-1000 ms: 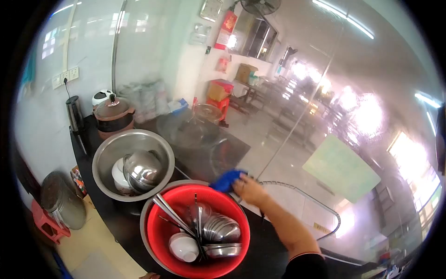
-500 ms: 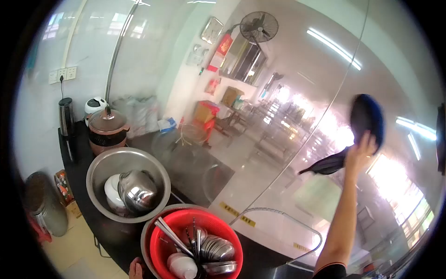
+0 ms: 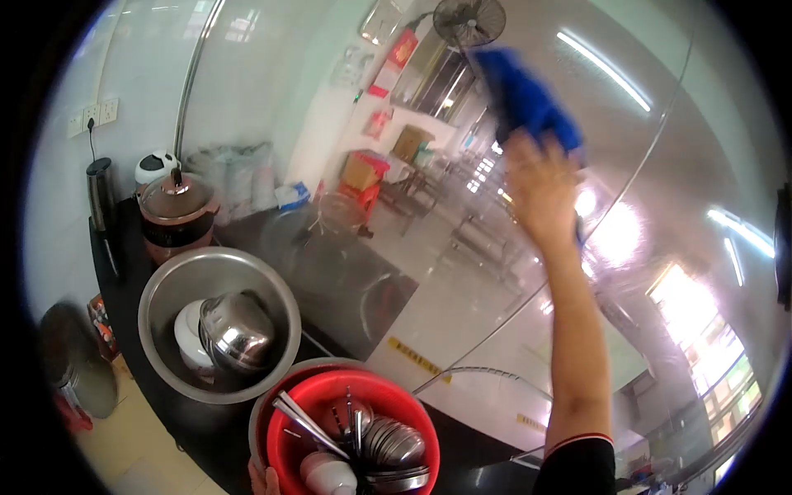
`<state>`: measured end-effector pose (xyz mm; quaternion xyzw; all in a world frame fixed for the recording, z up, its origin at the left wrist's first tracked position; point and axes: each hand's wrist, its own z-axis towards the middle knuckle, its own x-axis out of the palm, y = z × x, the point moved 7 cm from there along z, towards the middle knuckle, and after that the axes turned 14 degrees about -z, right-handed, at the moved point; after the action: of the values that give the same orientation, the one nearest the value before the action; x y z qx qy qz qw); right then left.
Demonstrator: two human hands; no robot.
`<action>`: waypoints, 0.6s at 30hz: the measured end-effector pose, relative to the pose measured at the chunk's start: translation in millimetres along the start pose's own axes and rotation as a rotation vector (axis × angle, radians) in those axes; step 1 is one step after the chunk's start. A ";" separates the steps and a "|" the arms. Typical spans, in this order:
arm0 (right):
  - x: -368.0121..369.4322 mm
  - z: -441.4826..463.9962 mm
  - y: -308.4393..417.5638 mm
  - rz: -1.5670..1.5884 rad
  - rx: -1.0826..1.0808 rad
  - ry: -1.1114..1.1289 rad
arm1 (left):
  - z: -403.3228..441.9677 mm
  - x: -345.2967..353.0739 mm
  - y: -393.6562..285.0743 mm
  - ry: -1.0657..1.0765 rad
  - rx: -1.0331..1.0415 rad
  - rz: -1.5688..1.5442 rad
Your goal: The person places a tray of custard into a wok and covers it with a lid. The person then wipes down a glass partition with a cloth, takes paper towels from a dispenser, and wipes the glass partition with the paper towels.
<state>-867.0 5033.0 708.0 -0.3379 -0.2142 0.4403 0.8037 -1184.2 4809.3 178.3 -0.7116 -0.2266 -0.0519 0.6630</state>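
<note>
My right hand (image 3: 544, 181) is raised, its arm stretched up in front of the glass pane (image 3: 487, 289), and holds a blue cloth (image 3: 532, 103) blurred by motion. At the bottom edge, part of my left hand (image 3: 264, 478) shows beside the rim of the metal basin around the red basin (image 3: 285, 429); only some fingers are visible. Inside the red basin are stacked metal bowls (image 3: 394, 441), a white bowl (image 3: 328, 474), chopsticks and long metal utensils (image 3: 307, 422). A steel basin (image 3: 153, 330) to the left contains metal bowls (image 3: 239, 330) and a white bowl (image 3: 190, 330).
A lidded pot (image 3: 176, 219), a white appliance (image 3: 154, 167) and a dark cylinder (image 3: 101, 194) stand at the back left of the black counter (image 3: 124, 289). Plastic bags (image 3: 235, 177) lie by the wall. A metal bin (image 3: 82, 371) stands on the floor.
My right hand has swept the blue cloth from the counter side up to the right, then left across the upper glass. More of my left hand's fingers show at the basin than at first.
</note>
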 end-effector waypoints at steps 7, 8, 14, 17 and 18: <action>-0.3 -262.4 323.7 0.470 -0.861 0.388 | 7.3 -4.9 2.5 0.032 0.012 0.049; -4.8 -290.7 344.2 0.512 -0.935 0.386 | 7.8 -5.1 4.8 0.046 0.023 0.072; -20.3 -284.7 317.2 0.562 -0.909 0.386 | 3.5 -13.7 27.3 0.087 -0.013 -0.091; -10.5 -247.5 238.7 0.533 -0.556 0.327 | 17.7 -1.0 33.5 0.082 -0.003 -0.162; -9.5 -227.9 195.3 0.509 -0.369 0.340 | 20.1 -2.8 34.0 0.072 0.005 -0.139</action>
<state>-835.7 5019.0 409.8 -0.5885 -0.0624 0.5178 0.6177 -1177.9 4827.4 143.7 -0.6901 -0.2515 -0.1229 0.6674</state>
